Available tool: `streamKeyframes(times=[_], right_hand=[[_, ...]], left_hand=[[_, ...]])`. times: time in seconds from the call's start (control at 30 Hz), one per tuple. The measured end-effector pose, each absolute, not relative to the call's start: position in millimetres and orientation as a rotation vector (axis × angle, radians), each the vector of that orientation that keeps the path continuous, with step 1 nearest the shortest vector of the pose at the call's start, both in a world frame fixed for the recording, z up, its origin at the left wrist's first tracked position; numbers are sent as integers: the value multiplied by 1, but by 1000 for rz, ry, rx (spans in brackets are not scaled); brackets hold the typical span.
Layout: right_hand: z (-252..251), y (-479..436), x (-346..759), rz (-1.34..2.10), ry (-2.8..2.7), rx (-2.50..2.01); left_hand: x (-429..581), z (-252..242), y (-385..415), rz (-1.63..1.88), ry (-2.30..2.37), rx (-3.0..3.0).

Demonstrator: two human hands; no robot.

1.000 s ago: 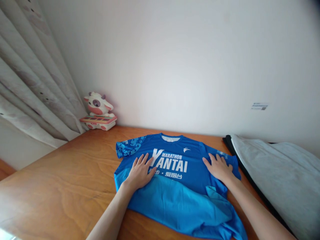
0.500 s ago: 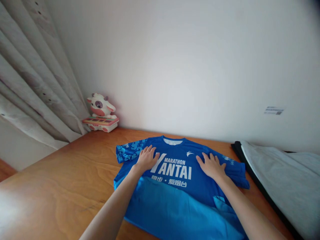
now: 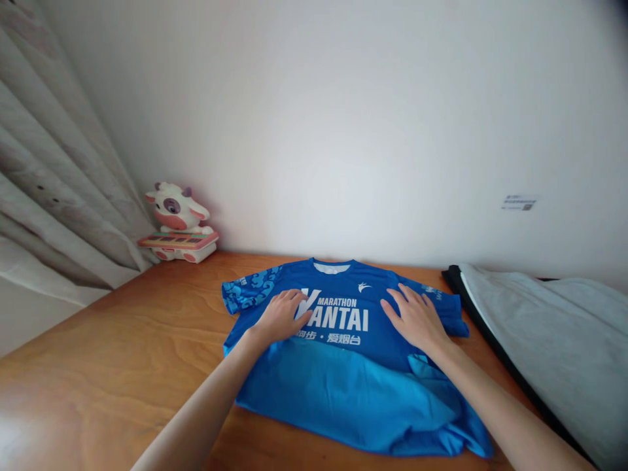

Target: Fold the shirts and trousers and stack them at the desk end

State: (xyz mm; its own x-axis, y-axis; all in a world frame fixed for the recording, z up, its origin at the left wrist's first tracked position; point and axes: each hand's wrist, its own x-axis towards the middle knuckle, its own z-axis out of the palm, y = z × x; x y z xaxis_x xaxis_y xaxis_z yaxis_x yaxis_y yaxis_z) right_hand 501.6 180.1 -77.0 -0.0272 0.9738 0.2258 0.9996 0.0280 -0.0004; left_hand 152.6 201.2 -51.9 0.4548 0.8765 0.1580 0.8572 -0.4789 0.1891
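Note:
A blue short-sleeved shirt [image 3: 343, 373] lies spread on the wooden table, its collar toward the wall and its white lettering facing up. The lower part is lighter blue and wrinkled, with bunched folds at the lower right. Over the left of the chest, beside the lettering, my left hand [image 3: 283, 317] rests palm down with nothing in it. My right hand [image 3: 415, 317] lies on the right side of the chest, fingers spread, below the small white logo and near the sleeve. Both forearms cross the shirt's lower sides.
A cow toy with a keyboard [image 3: 180, 226] stands at the back left by the curtain [image 3: 53, 176]. Grey and black cloth [image 3: 544, 340] lies at the right. The white wall [image 3: 343, 131] bounds the wooden table [image 3: 122, 347] behind.
The view has shifted, showing the shirt's bottom edge. My hands have moved slightly toward me over the shirt, and the lower cloth at the right looks more bunched.

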Motion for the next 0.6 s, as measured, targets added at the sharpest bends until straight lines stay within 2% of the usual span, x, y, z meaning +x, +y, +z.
streamKeyframes(times=[0.13, 0.2, 0.33, 0.5, 0.6], right_hand=[[-81, 148, 529, -167, -2020, -2322], [-87, 132, 542, -185, -1957, -2370], [-99, 109, 560, -356, -1989, -2156], [-93, 100, 558, -173, -2046, -2158], [-77, 86, 546, -114, -2149, -1916]], left_hand=[[126, -47, 165, 276, 1632, 2567], [121, -46, 147, 356, 1675, 2532], [132, -43, 114, 546, 1509, 2542], [155, -39, 95, 484, 1200, 2641], [148, -42, 94, 518, 1247, 2661]])
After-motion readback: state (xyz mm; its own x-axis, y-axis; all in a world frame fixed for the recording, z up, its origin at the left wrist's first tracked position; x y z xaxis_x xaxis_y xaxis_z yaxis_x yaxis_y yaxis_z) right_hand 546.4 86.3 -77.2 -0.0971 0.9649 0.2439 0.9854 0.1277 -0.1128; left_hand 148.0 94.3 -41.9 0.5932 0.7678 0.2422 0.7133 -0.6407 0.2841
